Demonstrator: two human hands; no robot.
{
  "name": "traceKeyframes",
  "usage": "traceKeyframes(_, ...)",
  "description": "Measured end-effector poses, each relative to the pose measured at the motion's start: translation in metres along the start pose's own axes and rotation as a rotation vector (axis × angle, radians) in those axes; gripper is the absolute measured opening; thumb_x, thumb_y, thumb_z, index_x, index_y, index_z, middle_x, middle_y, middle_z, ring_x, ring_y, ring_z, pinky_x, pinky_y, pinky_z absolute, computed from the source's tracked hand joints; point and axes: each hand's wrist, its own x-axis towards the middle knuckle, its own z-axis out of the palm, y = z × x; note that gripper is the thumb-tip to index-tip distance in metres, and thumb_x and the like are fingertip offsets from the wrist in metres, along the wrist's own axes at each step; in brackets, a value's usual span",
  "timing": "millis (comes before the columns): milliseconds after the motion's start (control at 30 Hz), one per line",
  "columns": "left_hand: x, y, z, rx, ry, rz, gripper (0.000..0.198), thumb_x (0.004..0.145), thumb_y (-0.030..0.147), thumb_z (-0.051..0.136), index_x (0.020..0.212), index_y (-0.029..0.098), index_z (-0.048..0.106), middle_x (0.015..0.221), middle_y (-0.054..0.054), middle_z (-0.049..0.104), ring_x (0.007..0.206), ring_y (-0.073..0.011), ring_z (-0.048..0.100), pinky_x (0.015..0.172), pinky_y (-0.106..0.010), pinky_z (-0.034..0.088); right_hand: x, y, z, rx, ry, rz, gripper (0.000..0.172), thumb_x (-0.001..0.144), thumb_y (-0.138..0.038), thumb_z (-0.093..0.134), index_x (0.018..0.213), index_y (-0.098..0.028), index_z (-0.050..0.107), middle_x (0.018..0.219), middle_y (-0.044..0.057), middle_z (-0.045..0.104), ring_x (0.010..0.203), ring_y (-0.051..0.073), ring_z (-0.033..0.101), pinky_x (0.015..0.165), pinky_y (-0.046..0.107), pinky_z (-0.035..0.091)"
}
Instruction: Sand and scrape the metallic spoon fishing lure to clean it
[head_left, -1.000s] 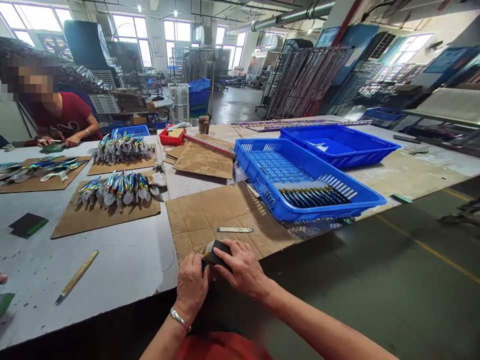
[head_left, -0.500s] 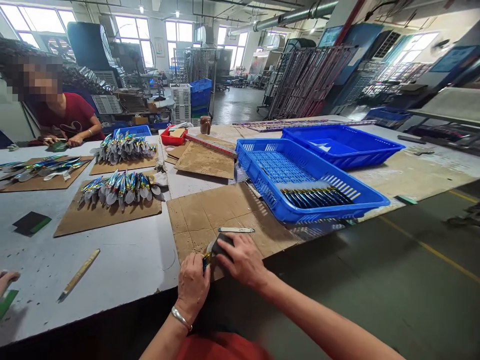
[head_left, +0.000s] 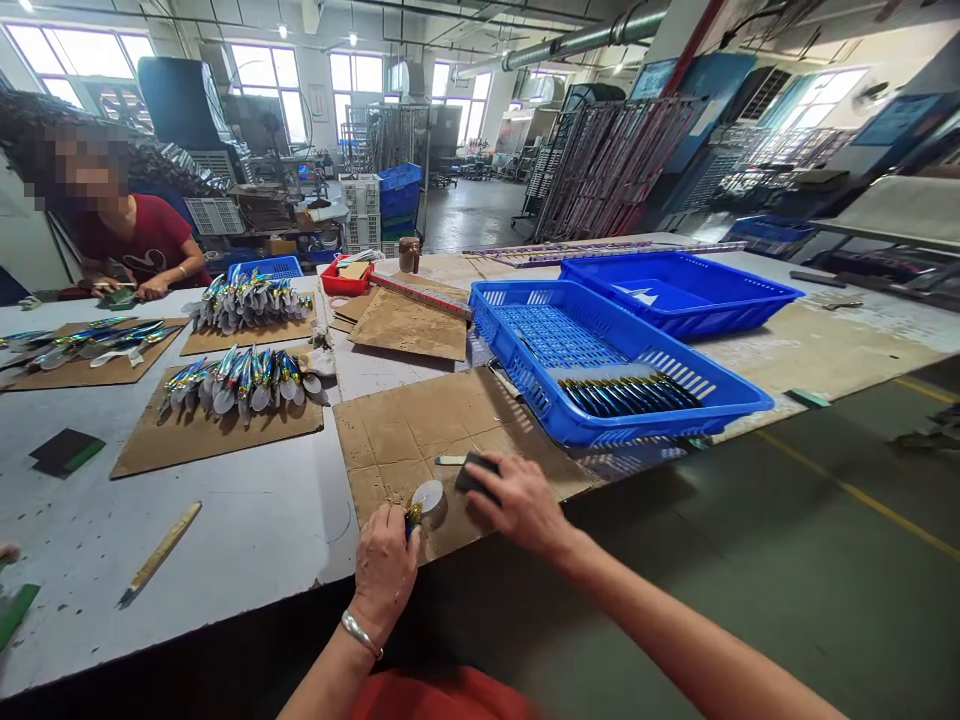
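My left hand (head_left: 387, 556) is closed around a fishing lure (head_left: 413, 513) at the near edge of the cardboard sheet (head_left: 409, 415). Most of the lure's body is hidden by the fingers; its gold and blue end shows. From that end a round, pale, see-through lip (head_left: 428, 496) points away from me. To the right, my right hand (head_left: 517, 497) grips a dark flat pad (head_left: 478, 474), which looks like a sanding pad. That pad is apart from the lure. Just beyond it lies a pale stick-like tool (head_left: 448, 461), partly covered by the pad.
A blue basket (head_left: 637, 432) with a row of dark lures stands right of the cardboard, before a deeper blue tray (head_left: 720, 318). Lures lie piled on cardboard (head_left: 217, 437) at left. A tool (head_left: 161, 552) lies near the front edge. A co-worker (head_left: 142, 245) sits at far left.
My right hand has moved right with the dark pad, away from the lure, uncovering its lip and covering part of the pale tool. My left hand stays in place.
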Motion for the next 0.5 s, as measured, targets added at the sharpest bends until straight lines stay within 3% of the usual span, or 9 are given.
traceKeyframes(100,0.002,0.001,-0.001,0.042,-0.015,0.001,0.01,0.092,0.018,0.055,0.1,0.019,0.061,0.099,-0.006,0.065,0.093,-0.0223,0.063,0.082,-0.034,0.052,0.023,0.057,0.0,-0.136,0.02,0.211,0.037,0.098,-0.036,0.063,0.129,-0.017,0.068,0.134,0.02,0.057,0.117,0.039,0.054,0.096,0.05,0.041)
traceKeyframes(167,0.002,0.002,-0.001,0.073,-0.013,0.005,0.019,0.092,0.017,0.054,0.11,0.019,0.061,0.102,-0.006,0.065,0.096,-0.0219,0.063,0.084,-0.033,0.051,0.035,0.076,0.001,-0.204,0.032,0.246,0.038,0.094,-0.035,0.069,0.126,-0.014,0.069,0.137,0.023,0.054,0.124,0.042,0.049,0.102,0.054,0.037)
traceKeyframes(267,0.004,0.004,-0.004,0.125,-0.016,0.024,0.025,0.092,0.016,0.053,0.116,0.02,0.06,0.103,-0.005,0.064,0.095,-0.0205,0.064,0.083,-0.031,0.051,0.047,0.068,0.004,-0.166,-0.042,0.123,0.032,0.093,-0.031,0.072,0.121,-0.016,0.068,0.138,0.021,0.054,0.128,0.04,0.046,0.106,0.053,0.033)
traceKeyframes(400,0.013,0.007,-0.013,0.197,-0.041,-0.001,0.02,0.097,0.019,0.048,0.114,0.02,0.059,0.103,-0.005,0.062,0.084,-0.0175,0.066,0.071,-0.027,0.051,0.06,0.035,0.016,0.015,-0.303,0.009,0.008,0.092,-0.019,0.072,0.1,-0.019,0.069,0.105,0.01,0.067,0.1,0.027,0.062,0.084,0.033,0.043)
traceKeyframes(500,0.022,0.01,-0.019,0.239,-0.094,-0.057,0.018,0.101,0.023,0.045,0.112,0.018,0.057,0.106,-0.007,0.061,0.081,-0.0174,0.068,0.063,-0.026,0.05,0.07,0.026,0.024,0.085,-0.333,0.019,0.01,0.088,-0.012,0.071,0.09,-0.019,0.065,0.091,0.005,0.067,0.088,0.022,0.063,0.072,0.027,0.041)
